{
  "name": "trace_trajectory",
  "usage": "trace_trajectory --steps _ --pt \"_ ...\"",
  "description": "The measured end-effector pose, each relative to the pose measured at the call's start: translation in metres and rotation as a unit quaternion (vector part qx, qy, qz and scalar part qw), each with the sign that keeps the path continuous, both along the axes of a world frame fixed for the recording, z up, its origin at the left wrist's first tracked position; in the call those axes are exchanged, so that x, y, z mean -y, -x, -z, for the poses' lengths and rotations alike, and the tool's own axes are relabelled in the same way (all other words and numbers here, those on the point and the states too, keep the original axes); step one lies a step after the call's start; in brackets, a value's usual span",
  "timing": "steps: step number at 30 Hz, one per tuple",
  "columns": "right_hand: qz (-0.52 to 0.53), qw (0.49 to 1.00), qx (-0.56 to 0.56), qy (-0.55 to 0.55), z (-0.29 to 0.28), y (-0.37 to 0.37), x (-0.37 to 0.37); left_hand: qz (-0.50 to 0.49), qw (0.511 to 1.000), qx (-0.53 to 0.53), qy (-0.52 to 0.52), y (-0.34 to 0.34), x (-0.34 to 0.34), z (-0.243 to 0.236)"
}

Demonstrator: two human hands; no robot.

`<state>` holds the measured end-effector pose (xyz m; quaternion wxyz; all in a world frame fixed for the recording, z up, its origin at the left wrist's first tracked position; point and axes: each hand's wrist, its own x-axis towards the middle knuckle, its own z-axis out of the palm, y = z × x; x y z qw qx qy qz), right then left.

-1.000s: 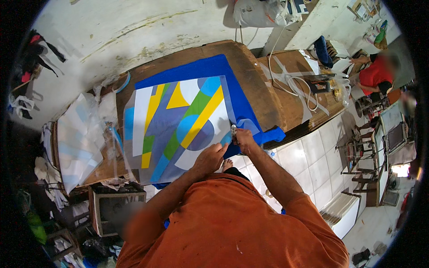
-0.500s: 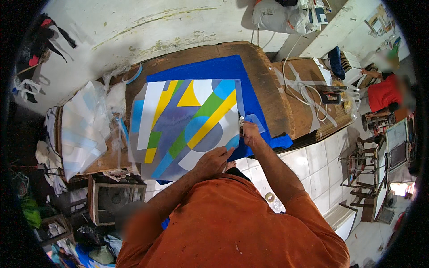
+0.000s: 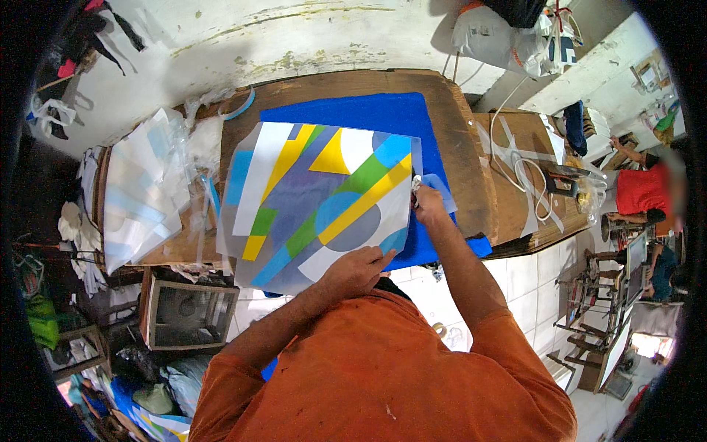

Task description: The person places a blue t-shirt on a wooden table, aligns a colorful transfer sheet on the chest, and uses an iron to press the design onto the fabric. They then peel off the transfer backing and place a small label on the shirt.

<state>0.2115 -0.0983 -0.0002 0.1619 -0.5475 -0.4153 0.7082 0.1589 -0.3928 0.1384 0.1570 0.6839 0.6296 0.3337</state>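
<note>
One left hand: touching one patterned sheet, mid-frame; cannot tell if pinching
One right hand: curled round one metallic tool

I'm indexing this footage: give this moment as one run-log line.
Left hand: touching near edge of patterned plastic sheet | Right hand: gripping metallic tool at sheet's right edge | Blue cloth: beneath sheet, on wooden table
</note>
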Motion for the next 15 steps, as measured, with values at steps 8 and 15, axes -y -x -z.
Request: trace_trajectory --steps 8,15 --pt "-0.003 1.000 0.013 0.013 -0.007 0.019 -0.022 0.000 0.999 -0.034 -0.008 0.008 0.011 -0.017" --pt "0.002 1.000 0.018 -0.017 -0.001 0.039 -0.042 0.001 0.999 -0.025 -0.025 0.018 0.022 -0.017"
